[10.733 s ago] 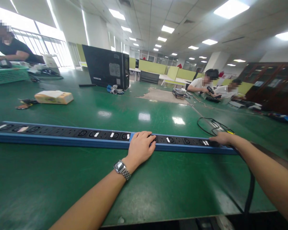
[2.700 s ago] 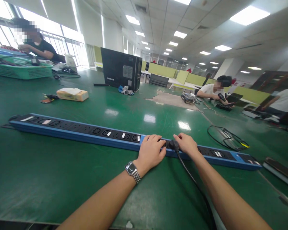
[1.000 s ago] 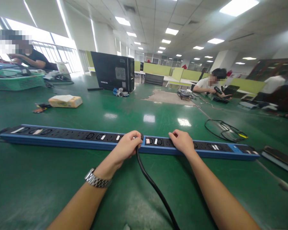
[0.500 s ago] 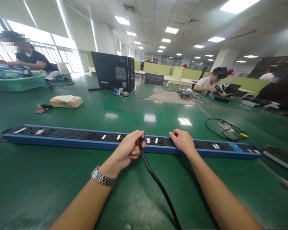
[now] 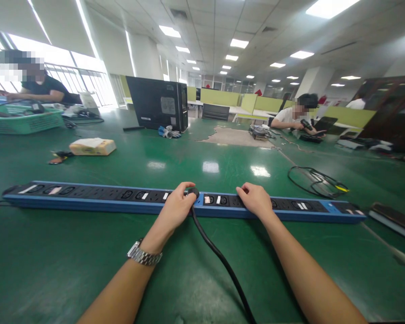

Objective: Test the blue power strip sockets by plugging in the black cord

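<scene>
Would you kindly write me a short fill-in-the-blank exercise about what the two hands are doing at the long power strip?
1. The left hand grips a black ____ at the blue power strip.
2. The right hand rests ____ on the strip.
3. A metal ____ sits on the left wrist.
4. The table surface is ____.

Missing words: plug; flat; watch; green

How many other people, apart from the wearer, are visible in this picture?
3. One person sits far left by the green basket; one person sits at the far right; a third, mostly hidden, shows as a white shirt beyond. Others may be hidden.
</scene>
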Demonstrator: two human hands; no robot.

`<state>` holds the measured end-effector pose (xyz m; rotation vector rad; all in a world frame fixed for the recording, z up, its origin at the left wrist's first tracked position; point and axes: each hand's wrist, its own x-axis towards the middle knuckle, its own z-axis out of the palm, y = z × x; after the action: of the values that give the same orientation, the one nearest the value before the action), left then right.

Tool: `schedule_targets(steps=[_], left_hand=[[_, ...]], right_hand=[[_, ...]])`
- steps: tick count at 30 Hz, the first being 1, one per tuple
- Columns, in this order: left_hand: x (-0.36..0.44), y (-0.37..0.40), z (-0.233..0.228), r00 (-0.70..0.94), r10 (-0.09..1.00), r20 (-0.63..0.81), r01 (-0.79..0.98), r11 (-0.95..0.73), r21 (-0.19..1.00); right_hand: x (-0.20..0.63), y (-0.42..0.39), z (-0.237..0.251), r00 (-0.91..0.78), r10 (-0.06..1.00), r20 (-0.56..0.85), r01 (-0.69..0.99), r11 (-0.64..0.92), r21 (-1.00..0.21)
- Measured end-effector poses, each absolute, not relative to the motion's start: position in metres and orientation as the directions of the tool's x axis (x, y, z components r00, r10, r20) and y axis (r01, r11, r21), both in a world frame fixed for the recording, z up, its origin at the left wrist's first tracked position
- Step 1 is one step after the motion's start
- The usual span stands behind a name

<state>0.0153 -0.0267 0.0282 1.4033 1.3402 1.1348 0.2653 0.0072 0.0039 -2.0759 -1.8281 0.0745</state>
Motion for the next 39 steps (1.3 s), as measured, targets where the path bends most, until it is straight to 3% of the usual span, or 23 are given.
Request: schedule_targets(steps=[3,9,16,21,28,33,36,39], left_hand=[[0.009,-0.023,0.025,0.021,0.993,0.120,0.396,-0.118,0.911],[0.009,-0.026,0.027,0.067,0.984,0.163,0.467,-0.175,0.867],[0.017,-0.028,0.030,0.116,0.971,0.210,0.660,-0.233,0.714],[0.018,-0.030,0.026,0.094,0.965,0.244,0.597,-0.251,0.762],[0.015,-0.041,0.045,-0.080,0.864,0.498,0.495,-0.399,0.772],[-0.032,-0.030,0.057,-0.122,0.839,0.530,0.742,-0.277,0.610],[-0.072,-0.022,0.063,-0.235,0.822,0.519,0.814,-0.125,0.567],[-0.101,-0.021,0.065,-0.196,0.945,0.264,0.789,-0.008,0.615]], right_hand=[[0.265,0.008,0.004,0.152,0.967,0.202,0.947,-0.085,-0.308],[0.265,0.008,0.005,0.149,0.968,0.201,0.952,-0.085,-0.294],[0.264,0.008,0.004,0.149,0.967,0.209,0.957,-0.087,-0.276],[0.265,0.008,0.004,0.132,0.968,0.211,0.958,-0.070,-0.278],[0.266,0.009,0.003,0.139,0.966,0.217,0.954,-0.071,-0.292],[0.266,0.010,0.002,0.138,0.967,0.213,0.955,-0.072,-0.289],[0.266,0.010,0.002,0.141,0.968,0.209,0.957,-0.079,-0.279],[0.265,0.009,0.003,0.132,0.969,0.207,0.960,-0.073,-0.269]])
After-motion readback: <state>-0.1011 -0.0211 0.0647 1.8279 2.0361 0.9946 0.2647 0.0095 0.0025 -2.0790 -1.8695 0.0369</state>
